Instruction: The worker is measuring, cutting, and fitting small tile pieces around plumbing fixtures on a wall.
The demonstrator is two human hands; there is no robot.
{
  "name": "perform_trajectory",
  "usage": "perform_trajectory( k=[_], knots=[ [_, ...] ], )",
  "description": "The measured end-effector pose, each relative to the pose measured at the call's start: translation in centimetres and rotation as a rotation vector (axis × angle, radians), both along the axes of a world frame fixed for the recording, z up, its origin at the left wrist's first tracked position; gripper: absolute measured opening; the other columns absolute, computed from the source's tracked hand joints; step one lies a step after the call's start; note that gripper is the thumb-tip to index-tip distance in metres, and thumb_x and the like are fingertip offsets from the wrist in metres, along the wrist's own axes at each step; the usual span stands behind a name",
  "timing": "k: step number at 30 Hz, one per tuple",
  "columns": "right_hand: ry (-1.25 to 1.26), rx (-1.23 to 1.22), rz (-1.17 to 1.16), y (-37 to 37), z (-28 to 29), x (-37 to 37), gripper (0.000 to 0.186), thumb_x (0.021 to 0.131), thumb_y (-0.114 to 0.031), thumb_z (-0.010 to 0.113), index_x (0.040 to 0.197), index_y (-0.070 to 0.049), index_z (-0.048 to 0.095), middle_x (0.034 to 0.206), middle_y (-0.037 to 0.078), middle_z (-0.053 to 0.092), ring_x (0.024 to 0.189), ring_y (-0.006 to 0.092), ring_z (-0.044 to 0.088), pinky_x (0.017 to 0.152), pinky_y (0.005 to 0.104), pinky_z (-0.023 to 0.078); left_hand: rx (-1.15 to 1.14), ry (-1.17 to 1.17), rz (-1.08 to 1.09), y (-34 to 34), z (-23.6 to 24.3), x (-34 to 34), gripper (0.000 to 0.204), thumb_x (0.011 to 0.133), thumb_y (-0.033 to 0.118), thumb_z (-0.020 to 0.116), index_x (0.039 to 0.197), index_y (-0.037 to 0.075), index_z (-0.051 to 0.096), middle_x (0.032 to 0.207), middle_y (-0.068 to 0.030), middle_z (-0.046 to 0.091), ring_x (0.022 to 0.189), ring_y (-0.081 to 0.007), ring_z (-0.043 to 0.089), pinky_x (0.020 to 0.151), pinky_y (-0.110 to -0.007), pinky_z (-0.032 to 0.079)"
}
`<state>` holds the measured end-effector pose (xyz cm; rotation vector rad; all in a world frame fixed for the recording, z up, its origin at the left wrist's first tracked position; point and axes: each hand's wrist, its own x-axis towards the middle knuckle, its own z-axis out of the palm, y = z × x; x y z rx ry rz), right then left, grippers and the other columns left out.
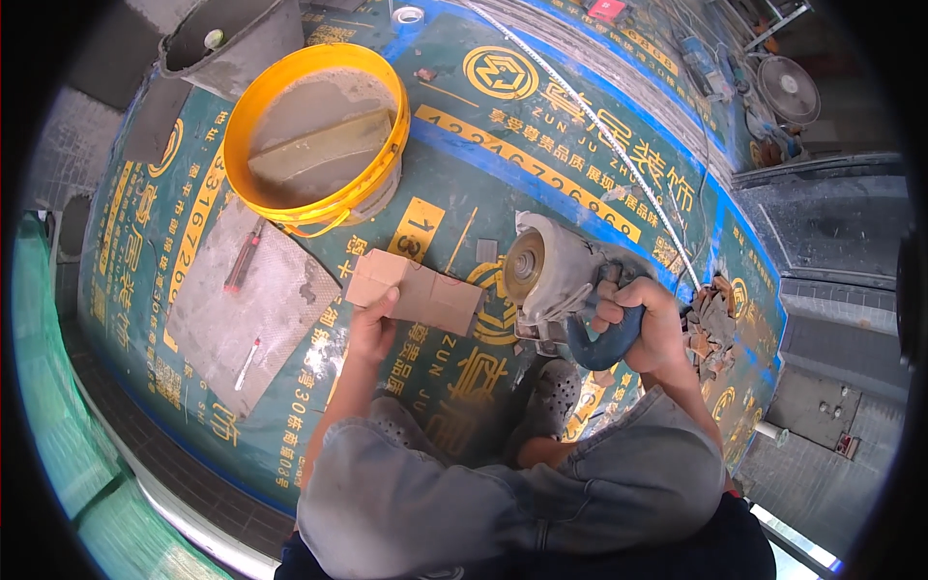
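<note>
My left hand (374,327) grips a flat, pinkish-brown tile piece (430,296) by its left end, thumb on top. Its outline is uneven, with a step along the upper edge. Closed around the dark blue rear handle of a handheld tile saw (565,266) is my right hand (646,321). The saw's round blade (524,265) faces the tile piece, with a small gap between them. I cannot tell whether the blade is spinning. A small grey square chip (486,251) lies just beyond the tile piece.
A yellow-rimmed bucket (280,215) holds murky water and a long block. Left of me, a screwdriver (244,256) and a marker-like stick (248,363) lie on a pale tile (208,314). Broken tile shards (713,333) are heaped at right, beside a white cord (604,114). A grey tub (237,48) stands behind.
</note>
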<state>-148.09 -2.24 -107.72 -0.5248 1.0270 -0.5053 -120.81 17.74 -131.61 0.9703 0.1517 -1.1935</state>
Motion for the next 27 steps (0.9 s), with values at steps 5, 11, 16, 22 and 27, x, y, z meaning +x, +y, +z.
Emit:
perform_trajectory(
  k=[5, 11, 16, 22, 27],
  knots=[
    [0.021, 0.014, 0.026, 0.3, -1.3, 0.2, 0.026, 0.076, -0.004, 0.055, 0.102, 0.0, 0.051, 0.079, 0.007, 0.05, 0.065, 0.0177, 0.05, 0.063, 0.0365, 0.045, -0.029, -0.025, 0.015, -0.7, 0.1, -1.4, 0.055, 0.084, -0.001, 0.072, 0.134, 0.006, 0.052, 0.122, -0.0045, 0.063, 0.114, -0.0214, 0.061, 0.096, -0.036, 0.049],
    [0.058, -0.005, 0.07, 0.7, -1.0, 1.4, 0.026, 0.076, -0.003, 0.054, 0.101, -0.001, 0.05, 0.079, 0.007, 0.05, 0.065, 0.0176, 0.049, 0.064, 0.0366, 0.044, 0.081, -0.029, 0.015, 0.8, -1.2, -1.6, 0.05, 0.085, -0.002, 0.069, 0.131, 0.004, 0.053, 0.12, -0.0075, 0.065, 0.109, -0.0225, 0.064, 0.094, -0.037, 0.052],
    [0.064, 0.039, 0.081, 0.7, -2.7, 2.6, 0.018, 0.078, -0.006, 0.052, 0.096, -0.006, 0.053, 0.076, 0.0, 0.044, 0.065, 0.0129, 0.044, 0.067, 0.034, 0.042, 0.033, 0.114, 0.018, 0.7, 1.0, -4.5, 0.047, 0.086, -0.003, 0.067, 0.131, 0.002, 0.053, 0.121, -0.0095, 0.064, 0.113, -0.0243, 0.063, 0.097, -0.039, 0.051],
    [0.072, 0.151, -0.029, 0.8, -4.5, 3.1, 0.018, 0.077, -0.008, 0.054, 0.095, -0.005, 0.054, 0.082, 0.002, 0.05, 0.066, 0.0136, 0.05, 0.066, 0.0341, 0.046, -0.005, 0.136, 0.016, 0.1, 3.0, -6.1, 0.045, 0.087, -0.003, 0.066, 0.13, -0.001, 0.052, 0.122, -0.0121, 0.063, 0.114, -0.0267, 0.062, 0.098, -0.04, 0.051],
    [0.055, 0.264, -0.14, 0.8, -5.5, 3.1, 0.017, 0.074, -0.007, 0.056, 0.09, -0.006, 0.052, 0.078, 0.003, 0.048, 0.067, 0.0147, 0.048, 0.067, 0.0358, 0.047, 0.024, 0.098, 0.02, -0.1, 4.6, -6.9, 0.044, 0.086, -0.003, 0.067, 0.128, -0.002, 0.054, 0.121, -0.0124, 0.063, 0.112, -0.0267, 0.063, 0.097, -0.039, 0.051]
  ],
)
